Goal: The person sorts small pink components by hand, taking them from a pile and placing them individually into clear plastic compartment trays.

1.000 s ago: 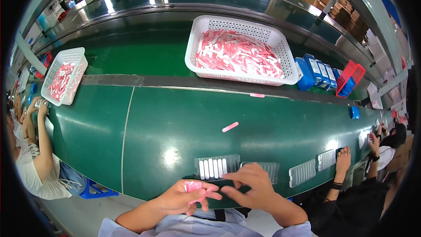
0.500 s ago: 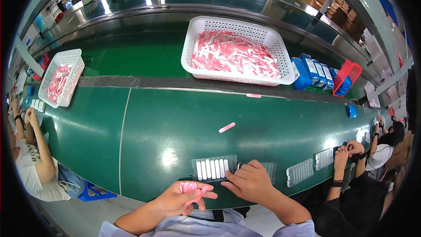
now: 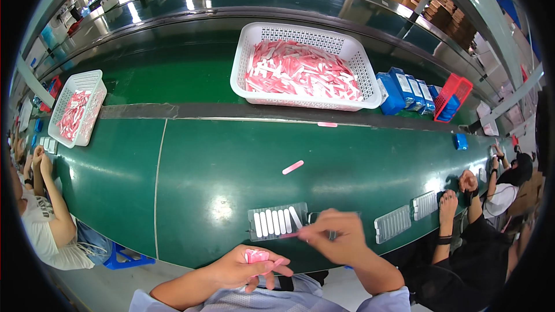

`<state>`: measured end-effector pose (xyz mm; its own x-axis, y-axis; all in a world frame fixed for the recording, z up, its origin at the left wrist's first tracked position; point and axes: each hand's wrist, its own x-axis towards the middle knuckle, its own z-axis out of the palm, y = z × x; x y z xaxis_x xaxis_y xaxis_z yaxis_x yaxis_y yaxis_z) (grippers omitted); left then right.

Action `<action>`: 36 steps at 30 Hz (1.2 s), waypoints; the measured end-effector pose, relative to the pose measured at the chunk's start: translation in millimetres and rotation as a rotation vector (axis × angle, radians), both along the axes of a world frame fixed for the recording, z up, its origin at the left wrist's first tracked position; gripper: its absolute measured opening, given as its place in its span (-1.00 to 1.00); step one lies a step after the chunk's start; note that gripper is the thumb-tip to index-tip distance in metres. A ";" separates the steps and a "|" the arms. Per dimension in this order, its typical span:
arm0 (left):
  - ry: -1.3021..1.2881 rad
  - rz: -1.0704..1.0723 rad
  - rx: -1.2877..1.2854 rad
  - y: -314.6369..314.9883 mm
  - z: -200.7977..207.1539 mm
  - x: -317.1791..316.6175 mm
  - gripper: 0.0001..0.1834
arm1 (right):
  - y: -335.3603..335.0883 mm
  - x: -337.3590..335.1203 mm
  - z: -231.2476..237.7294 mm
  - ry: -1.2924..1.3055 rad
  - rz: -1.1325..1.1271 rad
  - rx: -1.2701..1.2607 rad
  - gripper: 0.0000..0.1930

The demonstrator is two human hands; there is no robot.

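Observation:
My left hand, palm up, is closed around several pink-and-white strips that look like small nail files. Just in front of it lies a clear plastic tray with several white strips side by side. The rightmost white strip leans at a slant. My right hand, slightly blurred, pinches one pink strip at the tray's lower right corner. Behind that hand a second clear tray is mostly hidden.
Loose pink strips lie on the green table. A large white basket and a smaller one hold many strips. Blue packs and a red basket stand right. Co-workers' hands are beside more clear trays.
My right hand now holds a pink strip at the tray's corner. The rightmost white strip has gone from straight to slanted. The whole view has shifted slightly.

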<state>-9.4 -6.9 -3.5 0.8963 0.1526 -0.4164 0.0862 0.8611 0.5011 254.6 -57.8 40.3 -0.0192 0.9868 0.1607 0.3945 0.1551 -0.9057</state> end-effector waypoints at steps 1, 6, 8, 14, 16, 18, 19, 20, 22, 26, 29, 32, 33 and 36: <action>0.009 -0.001 0.015 -0.9 2.7 -2.6 -0.62 | 1.5 8.2 0.5 -0.013 -0.122 0.074 -0.87; 0.139 0.128 0.387 11.0 17.7 -1.2 -0.60 | 2.3 25.1 -15.3 -0.760 -0.031 0.563 -0.79; 0.155 0.101 0.538 14.0 21.6 -1.1 -0.59 | -4.3 19.4 -26.3 -0.905 0.049 0.517 -0.78; 0.244 -0.041 1.149 19.1 33.8 0.6 -0.43 | -6.1 14.2 -28.2 -0.738 0.126 0.290 -0.76; 0.274 -0.060 1.229 20.3 39.0 1.9 -0.38 | -5.5 16.4 -27.6 -0.727 0.132 0.279 -0.73; 0.266 -0.075 1.251 22.6 38.6 2.5 -0.35 | -4.3 16.0 -26.4 -0.716 0.136 0.260 -0.70; 0.258 -0.091 1.274 23.1 38.0 2.7 -0.32 | -2.1 14.4 -22.6 -0.754 0.123 0.284 -0.69; 0.259 -0.092 1.273 22.8 34.0 4.0 -0.32 | -0.9 13.5 -20.8 -0.791 0.111 0.309 -0.68; 0.291 -0.214 1.333 20.0 25.9 5.3 -0.27 | -1.0 13.2 -23.3 -0.813 0.153 0.304 -0.66; 0.301 -0.353 1.361 20.8 38.8 4.1 -0.26 | 0.1 19.1 -17.5 -0.749 0.238 0.254 -0.62; 0.314 -0.365 1.378 20.2 40.0 3.9 -0.28 | 3.8 18.6 -16.4 -0.792 0.197 0.237 -0.62; 0.263 -0.293 1.356 20.6 43.1 0.2 -0.26 | 7.7 19.5 -13.2 -0.843 0.231 0.249 -0.61; 0.254 -0.215 1.263 22.9 53.8 -1.4 -0.28 | 8.0 20.8 -11.7 -0.842 0.232 0.249 -0.61; 0.292 -0.099 1.065 28.8 54.2 -15.0 -0.32 | 7.5 25.2 -8.5 -0.825 0.284 0.244 -0.59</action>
<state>-24.3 21.9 50.8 0.8131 0.4915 -0.3118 0.3660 -0.0152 0.9305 279.8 -50.3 31.8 -0.4586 0.8676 0.1920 0.8214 0.4964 -0.2809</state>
